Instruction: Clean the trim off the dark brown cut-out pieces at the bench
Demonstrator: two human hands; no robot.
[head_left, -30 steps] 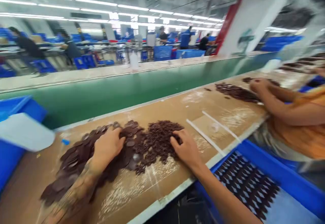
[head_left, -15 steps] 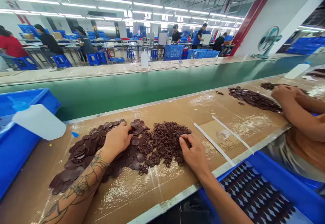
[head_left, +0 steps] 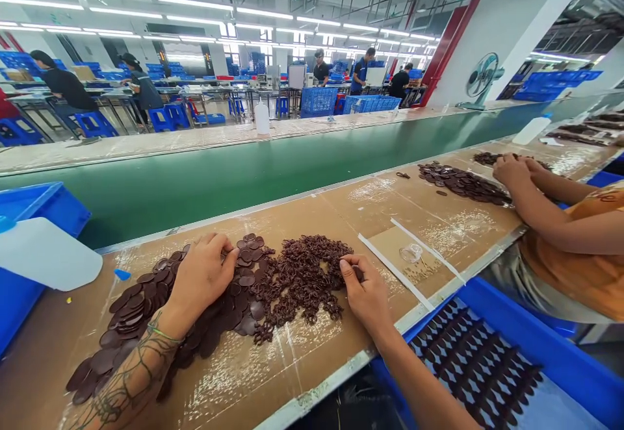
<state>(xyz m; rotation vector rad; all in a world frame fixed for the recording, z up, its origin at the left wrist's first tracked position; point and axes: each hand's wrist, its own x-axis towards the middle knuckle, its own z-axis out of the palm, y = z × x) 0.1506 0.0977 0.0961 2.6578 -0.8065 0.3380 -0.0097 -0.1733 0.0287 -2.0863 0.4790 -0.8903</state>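
A spread heap of thin dark brown oval discs [head_left: 139,300] lies on the brown-covered bench. Over its upper part is my left hand [head_left: 207,267], palm down with the fingers curled and the thumb close to them; what is under the fingers is hidden. Joining the heap on the right is a mound of small, curly dark brown pieces [head_left: 309,267]. At the mound's right edge my right hand [head_left: 365,287] has thumb and forefinger pinched together. Something dark shows between them, too small to make out.
A white bottle [head_left: 53,254] leans at a blue bin [head_left: 63,206] on the left. White strips [head_left: 394,271] and a clear ring [head_left: 411,252] lie to the right. Below is a blue crate [head_left: 560,365] with rows of brown parts. A co-worker's hands [head_left: 511,170] work beyond; a green belt [head_left: 234,170] runs behind.
The view has swung to the right, so the scene sits further left. My left hand has drawn back slightly leftward over the discs. My right hand keeps its pinch beside the mound.
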